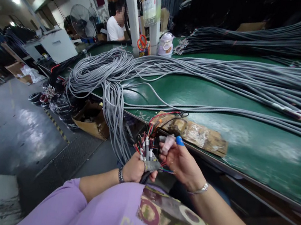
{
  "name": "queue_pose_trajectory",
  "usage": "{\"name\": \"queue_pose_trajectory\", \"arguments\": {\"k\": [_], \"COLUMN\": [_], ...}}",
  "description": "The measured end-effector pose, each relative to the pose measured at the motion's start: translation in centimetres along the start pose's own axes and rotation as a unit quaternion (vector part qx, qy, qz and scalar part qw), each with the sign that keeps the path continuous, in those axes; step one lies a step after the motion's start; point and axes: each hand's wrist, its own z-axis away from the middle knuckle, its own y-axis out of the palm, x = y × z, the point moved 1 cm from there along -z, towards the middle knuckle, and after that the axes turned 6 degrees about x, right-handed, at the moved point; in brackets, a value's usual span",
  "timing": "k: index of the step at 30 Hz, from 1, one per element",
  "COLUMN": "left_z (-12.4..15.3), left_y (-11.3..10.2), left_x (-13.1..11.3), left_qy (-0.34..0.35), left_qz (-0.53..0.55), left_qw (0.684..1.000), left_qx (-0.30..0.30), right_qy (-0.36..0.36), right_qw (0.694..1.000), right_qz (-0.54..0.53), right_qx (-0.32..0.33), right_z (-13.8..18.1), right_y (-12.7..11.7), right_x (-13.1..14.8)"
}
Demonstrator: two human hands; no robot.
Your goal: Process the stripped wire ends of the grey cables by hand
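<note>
My left hand [134, 169] is closed around a bundle of grey cables [151, 166] in front of my body. Stripped cable ends with thin coloured wires [145, 146] fan out above that fist, some with white wrapping. Just right of them is my right hand [178, 160], its thumb and fingers apart and partly curled. A blue cover [179, 140] sits on its thumb, and a pale pink wrap [167, 144] is around a finger. Red and blue wires pass close to its lower fingers; whether they touch is unclear.
A green-topped table [260, 156] carries long grey cables [203, 69] and a worn wooden board [201, 135] at its edge. Behind stand a lilac-lidded container [166, 44], orange scissors [142, 42] and black cables [244, 41]. A cardboard box [100, 121] is below; a person [115, 27] sits beyond.
</note>
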Motion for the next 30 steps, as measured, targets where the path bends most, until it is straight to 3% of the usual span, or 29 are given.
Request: {"name": "queue_pose_trajectory", "arguments": {"k": [11, 18, 30], "left_z": [-0.8, -1.3, -1.0], "left_y": [0.4, 0.6, 0.4], "left_x": [-0.6, -0.3, 0.2], "left_qy": [0.019, 0.005, 0.011], "left_qz": [0.079, 0.077, 0.056], "left_qw": [0.996, 0.996, 0.998], "left_qx": [-0.044, -0.05, -0.04], "right_qy": [-0.07, -0.015, -0.014], "right_qw": [0.992, 1.0, 1.0], "right_qz": [0.101, -0.004, -0.021], "right_qx": [-0.027, -0.012, 0.003], "right_z": [-0.2, -1.1, -0.7], "right_y": [-0.2, -0.7, -0.5], "right_x": [-0.5, -0.6, -0.9]}}
